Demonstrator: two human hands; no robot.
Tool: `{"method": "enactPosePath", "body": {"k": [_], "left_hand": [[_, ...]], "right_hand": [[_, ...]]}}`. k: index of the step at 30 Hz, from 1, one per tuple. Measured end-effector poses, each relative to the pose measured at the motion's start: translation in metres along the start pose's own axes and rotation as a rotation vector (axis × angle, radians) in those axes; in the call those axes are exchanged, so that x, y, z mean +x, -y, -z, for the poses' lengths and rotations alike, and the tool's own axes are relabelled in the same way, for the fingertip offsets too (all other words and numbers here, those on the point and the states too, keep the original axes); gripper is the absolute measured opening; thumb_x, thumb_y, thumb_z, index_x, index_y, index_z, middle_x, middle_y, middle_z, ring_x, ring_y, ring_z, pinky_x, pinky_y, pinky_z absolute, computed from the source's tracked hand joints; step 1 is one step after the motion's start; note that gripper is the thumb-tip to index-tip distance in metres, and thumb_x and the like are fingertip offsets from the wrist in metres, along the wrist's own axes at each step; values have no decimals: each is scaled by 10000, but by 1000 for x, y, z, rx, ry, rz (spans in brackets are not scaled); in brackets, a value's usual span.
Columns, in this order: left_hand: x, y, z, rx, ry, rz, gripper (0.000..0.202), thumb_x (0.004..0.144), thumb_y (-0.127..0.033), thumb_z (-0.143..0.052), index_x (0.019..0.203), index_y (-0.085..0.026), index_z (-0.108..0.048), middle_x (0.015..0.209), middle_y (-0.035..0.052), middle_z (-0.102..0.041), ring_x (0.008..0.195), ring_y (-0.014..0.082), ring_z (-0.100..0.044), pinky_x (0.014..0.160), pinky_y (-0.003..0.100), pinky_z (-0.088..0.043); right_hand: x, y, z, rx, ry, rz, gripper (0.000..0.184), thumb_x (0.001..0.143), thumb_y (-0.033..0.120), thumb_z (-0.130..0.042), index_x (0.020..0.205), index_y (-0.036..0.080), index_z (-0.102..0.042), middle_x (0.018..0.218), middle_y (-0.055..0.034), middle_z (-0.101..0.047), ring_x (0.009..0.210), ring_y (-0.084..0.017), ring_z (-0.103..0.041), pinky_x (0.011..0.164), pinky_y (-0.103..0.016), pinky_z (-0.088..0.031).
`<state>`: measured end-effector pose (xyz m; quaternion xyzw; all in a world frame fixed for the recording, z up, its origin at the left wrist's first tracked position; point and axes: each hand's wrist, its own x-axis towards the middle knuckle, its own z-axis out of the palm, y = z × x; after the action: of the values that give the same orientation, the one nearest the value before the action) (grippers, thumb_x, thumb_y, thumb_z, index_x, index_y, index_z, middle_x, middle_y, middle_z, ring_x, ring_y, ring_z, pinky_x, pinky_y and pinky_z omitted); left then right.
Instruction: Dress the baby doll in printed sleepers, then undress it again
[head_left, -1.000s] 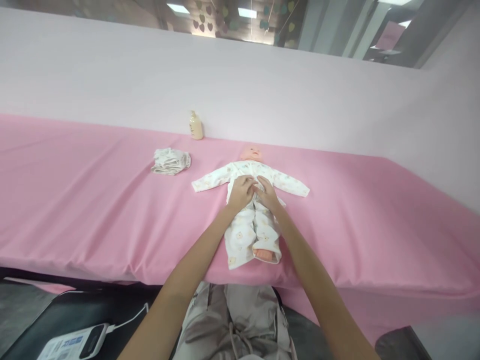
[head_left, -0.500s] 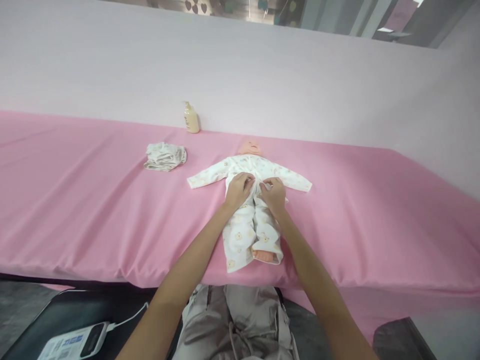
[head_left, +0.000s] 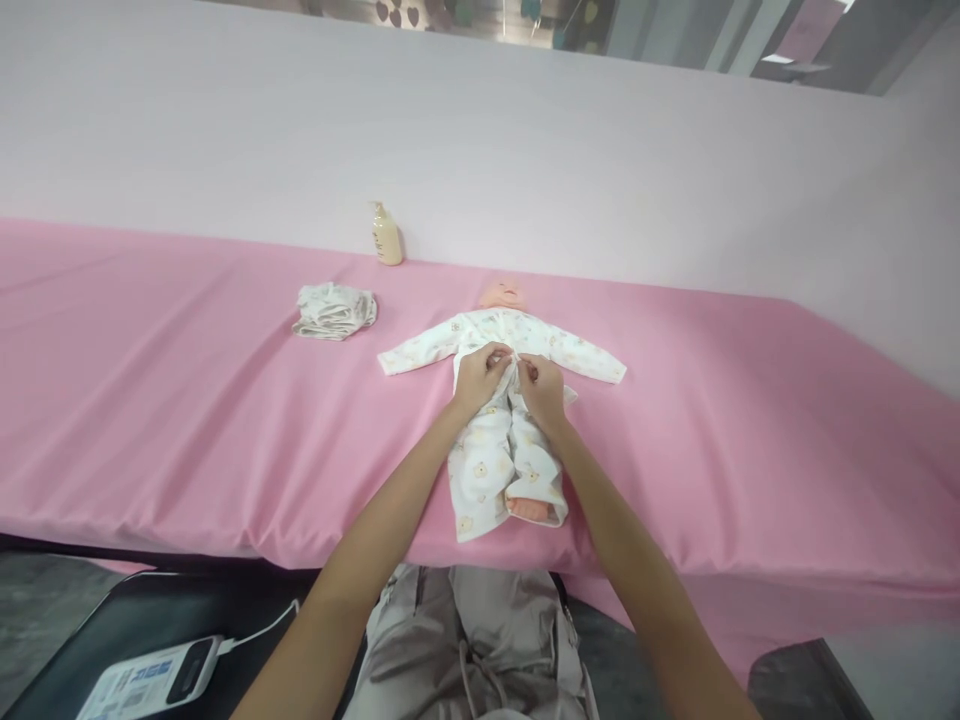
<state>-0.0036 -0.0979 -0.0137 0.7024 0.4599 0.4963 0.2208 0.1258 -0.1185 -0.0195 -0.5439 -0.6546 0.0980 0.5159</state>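
On its back on the pink-covered table lies a baby doll (head_left: 504, 294), its head toward the wall. It wears a white patterned baby outfit (head_left: 484, 470) with long sleeves spread to both sides; one foot shows at the right leg opening. My left hand (head_left: 481, 378) pinches the cloth at the doll's middle. Close beside it, my right hand (head_left: 541, 388) pinches the same part of the outfit. The fingertips of both hands nearly meet there, and what small part of the fabric lies between them is too small to make out.
A folded stack of white cloth (head_left: 334, 311) lies left of the doll. Behind it, a pump bottle (head_left: 387, 238) stands against the wall. The pink sheet (head_left: 187, 420) covers the table to its front edge. A white device with a cable (head_left: 157, 680) rests on a black seat (head_left: 247, 610) below.
My right hand has shifted slightly left and up, its fingers curling closer to my left hand's fingertips. The left hand stays nearly in place. The view has shifted a little.
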Motion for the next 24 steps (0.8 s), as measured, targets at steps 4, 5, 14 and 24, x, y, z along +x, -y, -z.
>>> {"method": "enactPosePath", "body": {"k": [4,5,14,24], "left_hand": [[2,5,-2,-61,-46,-3,148,804,-238,-570,927,-195,-642,872,11,-707,677,118,-619,690,235,-474],[2,6,-2,-74,-51,3,140,802,-235,-572,913,-190,-644,869,17,-709,700,121,-630,696,234,-477],[0,0,-1,-108,-43,128,257,764,-193,-578,1007,-184,-662,807,16,-734,731,146,-674,779,262,-507],[2,6,-6,-252,-102,164,333,667,-208,-671,997,-200,-629,699,0,-716,601,138,-626,605,235,-470]], "right_hand": [[-1,0,1,100,103,-65,297,846,362,-447,946,181,-660,571,27,-560,547,-149,-534,588,-268,-403],[-2,0,2,125,128,-67,310,860,368,-430,973,184,-653,550,35,-554,538,-147,-539,587,-264,-404],[1,6,-3,-52,98,-79,163,850,306,-454,879,217,-588,467,69,-518,482,-137,-506,561,-238,-359],[0,6,-7,-218,109,-60,140,876,275,-434,923,223,-555,489,67,-486,487,-140,-462,551,-229,-296]]}}
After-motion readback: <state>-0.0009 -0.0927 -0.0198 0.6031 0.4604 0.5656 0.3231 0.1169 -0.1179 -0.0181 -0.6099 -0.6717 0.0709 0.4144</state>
